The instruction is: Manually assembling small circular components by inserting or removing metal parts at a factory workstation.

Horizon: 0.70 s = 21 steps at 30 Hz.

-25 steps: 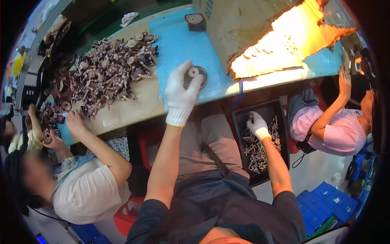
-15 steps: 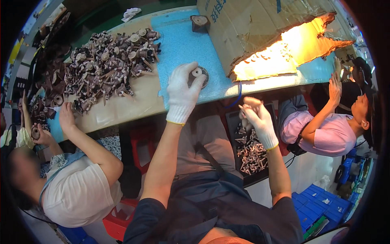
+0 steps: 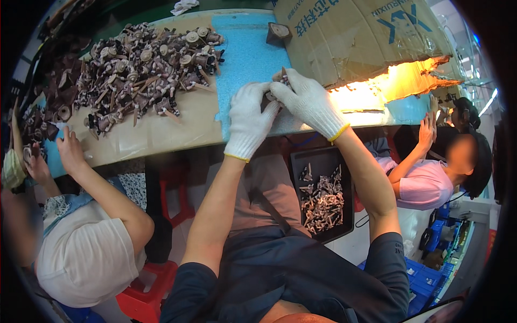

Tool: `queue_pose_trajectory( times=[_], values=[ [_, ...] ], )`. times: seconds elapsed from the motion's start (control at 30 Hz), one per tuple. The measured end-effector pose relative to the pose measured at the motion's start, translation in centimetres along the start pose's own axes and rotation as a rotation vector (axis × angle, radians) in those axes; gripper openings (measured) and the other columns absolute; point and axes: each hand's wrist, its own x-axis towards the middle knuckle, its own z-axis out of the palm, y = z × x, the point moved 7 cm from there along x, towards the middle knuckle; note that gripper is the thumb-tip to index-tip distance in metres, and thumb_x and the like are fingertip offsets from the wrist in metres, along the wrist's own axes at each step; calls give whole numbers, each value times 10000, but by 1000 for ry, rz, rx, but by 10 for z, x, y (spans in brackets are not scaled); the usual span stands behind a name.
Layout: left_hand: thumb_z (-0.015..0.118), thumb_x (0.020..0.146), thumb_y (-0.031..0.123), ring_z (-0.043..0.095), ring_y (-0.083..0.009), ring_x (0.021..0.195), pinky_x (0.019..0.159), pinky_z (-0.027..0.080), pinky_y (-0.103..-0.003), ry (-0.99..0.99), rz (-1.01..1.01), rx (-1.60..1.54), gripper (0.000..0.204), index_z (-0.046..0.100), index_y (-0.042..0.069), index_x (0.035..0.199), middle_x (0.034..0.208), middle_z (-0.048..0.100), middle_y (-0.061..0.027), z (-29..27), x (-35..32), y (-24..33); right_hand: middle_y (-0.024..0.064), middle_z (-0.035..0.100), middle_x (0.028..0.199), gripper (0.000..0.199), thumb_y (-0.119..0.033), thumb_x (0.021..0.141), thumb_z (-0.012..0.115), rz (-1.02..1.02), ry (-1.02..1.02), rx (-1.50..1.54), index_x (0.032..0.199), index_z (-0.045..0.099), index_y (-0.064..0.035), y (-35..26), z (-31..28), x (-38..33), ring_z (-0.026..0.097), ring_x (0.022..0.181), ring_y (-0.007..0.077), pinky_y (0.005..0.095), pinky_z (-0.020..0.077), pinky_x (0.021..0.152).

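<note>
Both hands in white knit gloves meet over the blue mat (image 3: 245, 59), near the table's front edge (image 3: 161, 145). L hand (image 3: 249, 118) is curled, fingers closed round a small dark part (image 3: 271, 96) that's mostly hidden; can't tell its shape. R hand (image 3: 308, 99) lies over it from the right, fingers bent and pinching the same part at its top, where a bit of brown shows by the fingertips. The part sits just above the mat, a little back from the table edge, right in front of the torn cardboard box (image 3: 355, 37).

Room: box wall crowds the R hand on its far side, glowing torn edge just beside the wrist. To the left, bare mat, then a big pile of dark and tan parts (image 3: 145, 64) well apart from the L hand. One loose dark part (image 3: 279, 33) sits farther back on the mat by the box corner. Below the table edge, a black tray of parts (image 3: 323, 199) rests by the person's right knee, under the R forearm. A co-worker's hand (image 3: 69, 149) rests at the table edge far left; another person's arm (image 3: 417, 148) reaches up at right, both clear of the hands.
</note>
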Motion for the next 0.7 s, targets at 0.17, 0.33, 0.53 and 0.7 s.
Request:
queue_pose_trajectory(
  times=[0.17,0.33,0.53,0.7],
  values=[
    [782,854,182,631,-372,1200,1038,450,-499,14,22,1,376,686,66,1198,1198,713,-140,0,-2,-7,268,756,1010,402,-370,1031,566,-33,-102,-468,1178,634,-3,-36,3,9,745,963,456,541,595,852],
    [762,884,133,670,-257,1160,1019,515,-378,83,-120,-289,484,645,-16,1330,1264,700,-149,-10,-4,-13,220,740,859,320,-370,1036,584,-5,-77,-646,1122,597,-62,-42,19,8,748,816,453,565,595,704],
    [689,1007,160,639,-179,1144,1027,505,-315,147,-396,-766,465,593,-64,1403,1286,681,-151,-6,25,5,201,771,864,265,-257,956,654,-159,-105,-764,1100,645,-36,-50,19,13,784,820,397,521,624,685],
    [667,1031,179,660,-174,1073,988,522,-326,165,-488,-980,349,641,-37,1303,1145,716,-135,17,26,-12,162,767,800,216,-205,886,678,-237,-96,-767,978,731,-17,-40,36,10,788,723,340,483,625,602]
  ],
)
